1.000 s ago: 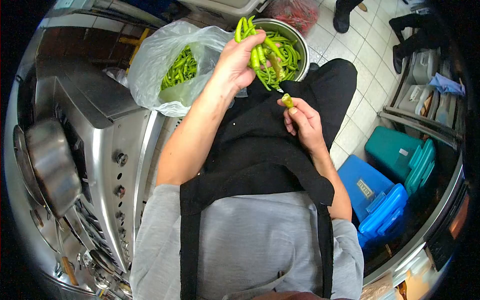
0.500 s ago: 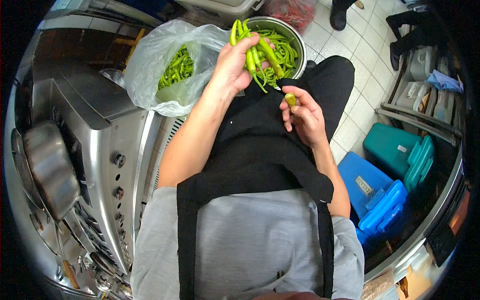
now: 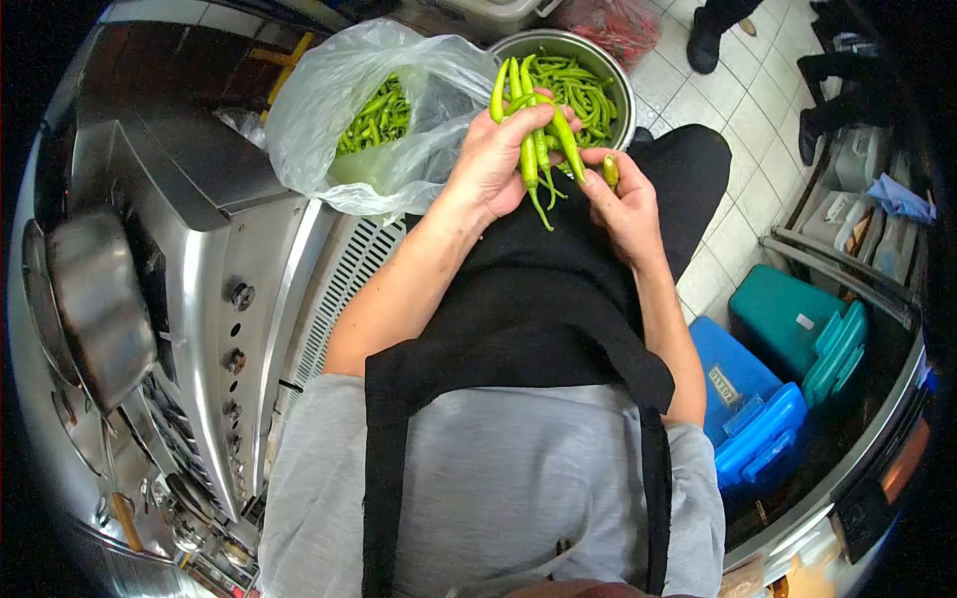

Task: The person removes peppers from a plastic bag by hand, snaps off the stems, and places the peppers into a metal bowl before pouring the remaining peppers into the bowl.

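Observation:
My left hand (image 3: 495, 164) is wrapped round a bunch of long green chili peppers (image 3: 528, 149), their thin tips hanging over my black apron. Beside it, my right hand (image 3: 626, 204) pinches the lower end of one pepper from the bunch between thumb and finger. A short yellowish-green pepper piece (image 3: 610, 170) is also held among my right fingers. Just beyond both hands stands a round metal bowl (image 3: 629, 112) full of green peppers. To its left, an open clear plastic bag (image 3: 309, 110) holds more green peppers (image 3: 377, 118).
A steel stove (image 3: 214, 259) with knobs and a large metal pot (image 3: 100, 299) are on the left. At the right lie a blue box (image 3: 743, 399) and a green box (image 3: 788, 304) near a metal shelf. A person's dark shoe (image 3: 704, 48) is on the tiled floor.
My right hand has come up to the bunch and now touches a pepper. The view has shifted, so the bowl and bag appear farther right.

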`<state>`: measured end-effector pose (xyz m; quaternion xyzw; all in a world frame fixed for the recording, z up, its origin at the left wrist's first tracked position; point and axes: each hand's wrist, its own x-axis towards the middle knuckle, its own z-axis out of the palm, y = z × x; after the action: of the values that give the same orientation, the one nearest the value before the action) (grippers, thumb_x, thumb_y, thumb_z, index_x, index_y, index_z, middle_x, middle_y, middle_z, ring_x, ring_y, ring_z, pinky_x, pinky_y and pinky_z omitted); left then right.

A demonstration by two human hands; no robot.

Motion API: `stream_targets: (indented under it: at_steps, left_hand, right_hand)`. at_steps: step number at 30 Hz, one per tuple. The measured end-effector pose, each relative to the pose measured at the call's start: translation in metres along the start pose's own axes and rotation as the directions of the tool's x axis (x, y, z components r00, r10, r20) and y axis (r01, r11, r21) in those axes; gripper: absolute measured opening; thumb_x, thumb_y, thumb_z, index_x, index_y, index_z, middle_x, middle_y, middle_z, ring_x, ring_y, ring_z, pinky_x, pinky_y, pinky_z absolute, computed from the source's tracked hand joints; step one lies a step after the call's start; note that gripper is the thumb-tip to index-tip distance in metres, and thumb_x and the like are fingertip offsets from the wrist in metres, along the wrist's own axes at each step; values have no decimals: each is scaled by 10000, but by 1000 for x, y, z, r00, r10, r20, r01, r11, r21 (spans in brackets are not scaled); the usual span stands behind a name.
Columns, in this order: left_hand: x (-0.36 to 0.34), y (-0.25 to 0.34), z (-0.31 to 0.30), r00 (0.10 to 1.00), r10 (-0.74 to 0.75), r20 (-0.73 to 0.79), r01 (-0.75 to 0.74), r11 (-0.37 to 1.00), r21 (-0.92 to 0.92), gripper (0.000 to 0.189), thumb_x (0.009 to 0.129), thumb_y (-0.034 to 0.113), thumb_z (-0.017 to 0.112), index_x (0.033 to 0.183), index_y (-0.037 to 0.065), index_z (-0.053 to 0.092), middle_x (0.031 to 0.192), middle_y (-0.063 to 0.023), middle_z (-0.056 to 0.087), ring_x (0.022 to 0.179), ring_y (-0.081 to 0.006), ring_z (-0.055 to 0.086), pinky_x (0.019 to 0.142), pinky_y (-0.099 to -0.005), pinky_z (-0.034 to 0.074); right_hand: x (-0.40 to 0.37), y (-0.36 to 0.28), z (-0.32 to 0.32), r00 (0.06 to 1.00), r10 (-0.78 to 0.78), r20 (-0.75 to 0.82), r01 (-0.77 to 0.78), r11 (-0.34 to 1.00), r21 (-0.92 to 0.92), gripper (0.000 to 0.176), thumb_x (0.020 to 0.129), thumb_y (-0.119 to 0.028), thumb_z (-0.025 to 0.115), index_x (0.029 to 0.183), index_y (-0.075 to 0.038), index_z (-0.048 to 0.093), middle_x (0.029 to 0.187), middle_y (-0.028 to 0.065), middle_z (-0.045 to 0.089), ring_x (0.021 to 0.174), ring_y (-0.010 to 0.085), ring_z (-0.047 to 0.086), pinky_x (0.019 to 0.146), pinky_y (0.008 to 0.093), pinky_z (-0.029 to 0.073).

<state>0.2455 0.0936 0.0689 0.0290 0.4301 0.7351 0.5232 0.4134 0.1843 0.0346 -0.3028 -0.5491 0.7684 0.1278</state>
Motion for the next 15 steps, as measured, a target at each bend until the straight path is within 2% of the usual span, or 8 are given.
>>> stream_targets:
  at_steps: [1,2,3,5,6,9,12,15]
  left_hand:
    - [0,-1,-1,1000,22,-5,-22,1000,-13,336,905,144,650,1201,51,524,1083,-148,660,1020,-283,666,866,-454,567]
    - [-1,-3,-3,999,43,-11,-43,999,-26,335,906,141,649,1203,51,521,1081,-148,661,1019,-282,666,867,-446,566]
    - [-2,-5,-3,999,52,12,-51,998,-40,337,908,129,643,1209,48,514,1081,-149,660,1022,-281,665,874,-438,563]
    - [-3,-8,-5,999,28,27,-28,999,-19,334,910,119,637,1214,54,514,1079,-150,659,1021,-281,665,886,-435,558]
    - [-3,-8,-5,999,28,25,-27,999,-26,334,910,119,637,1214,54,514,1079,-150,659,1021,-281,665,886,-435,558]
    - [-1,-4,-10,999,46,3,-46,995,-92,320,911,121,639,1204,58,528,1076,-141,658,1034,-288,660,900,-442,552]
    - [5,7,-19,988,134,-75,-147,970,-193,333,926,139,634,1239,75,539,1095,-124,646,1071,-301,641,911,-469,544]
    - [0,22,-26,988,139,-70,-149,973,-174,362,941,162,630,1284,104,531,1101,-120,641,1034,-284,644,884,-455,558]
  right_hand:
    - [3,0,0,999,-49,-6,48,994,-96,213,928,-167,690,1095,-49,628,814,-44,569,713,31,484,618,205,409]
    - [0,-1,1,1000,-29,-5,28,988,-154,179,919,-165,700,1037,-40,648,845,-38,597,769,50,512,704,221,436]
    - [0,2,1,1000,-26,1,25,988,-153,179,919,-165,700,1037,-40,648,845,-38,597,769,50,512,704,221,436]
    - [-3,10,0,995,-71,76,92,936,-338,195,921,-165,695,1037,-15,647,845,-30,602,769,57,521,697,234,442]
    - [-6,12,0,988,-123,88,147,915,-374,189,923,-157,687,1022,0,652,819,-26,606,760,60,526,689,242,446]
    - [-13,16,-2,993,-100,57,114,915,-388,174,926,-146,676,1016,2,652,784,-21,603,741,60,524,670,244,445]
    - [-23,20,-11,995,-93,39,101,917,-387,139,929,-127,664,996,-7,652,763,-43,581,709,45,493,632,231,420]
    - [-34,23,-23,994,-107,13,105,928,-357,115,938,-119,647,995,-19,654,775,-61,578,676,24,472,593,206,388]
